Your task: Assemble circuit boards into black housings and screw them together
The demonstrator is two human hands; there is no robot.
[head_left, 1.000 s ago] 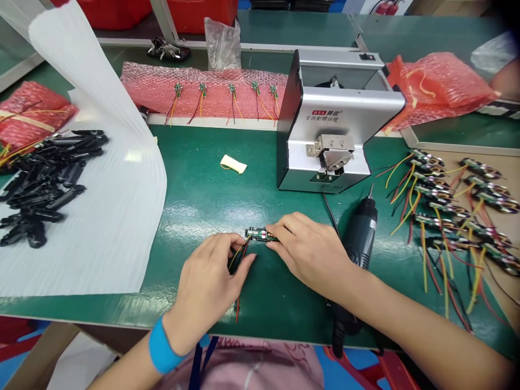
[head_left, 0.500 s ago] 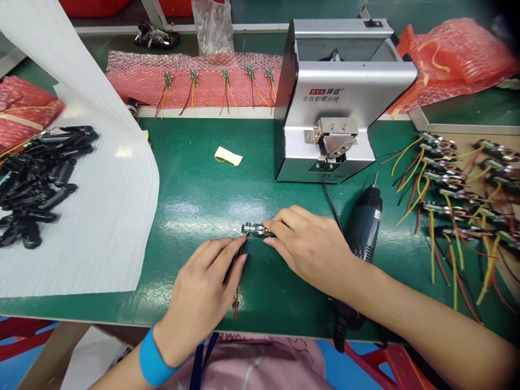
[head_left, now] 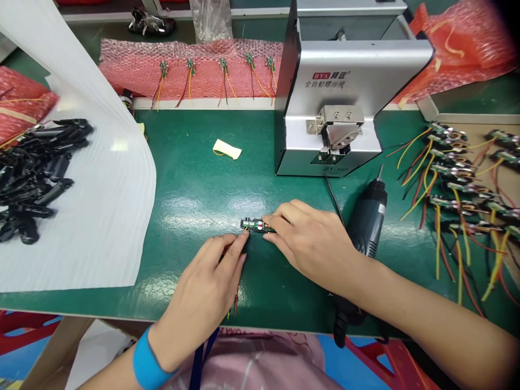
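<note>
A small green circuit board [head_left: 254,224] lies on the green mat [head_left: 195,195] in front of me. My right hand [head_left: 312,244] pinches the board's right end with fingers closed. My left hand [head_left: 209,281] is just below and left of the board, its fingers pressed together on the board's thin yellow and red wires [head_left: 235,298], which trail toward the mat's front edge. A blue band sits on my left wrist.
A silver screw feeder machine [head_left: 345,92] stands behind the board. A black electric screwdriver [head_left: 365,222] lies right of my right hand. Several wired boards [head_left: 459,189] lie at right, black plastic parts [head_left: 32,173] on white foam at left, pink bubble wrap [head_left: 190,70] behind.
The view has tilted down and come slightly closer. My left hand's fingers have straightened and slid along the wires toward the board. My right hand keeps its hold.
</note>
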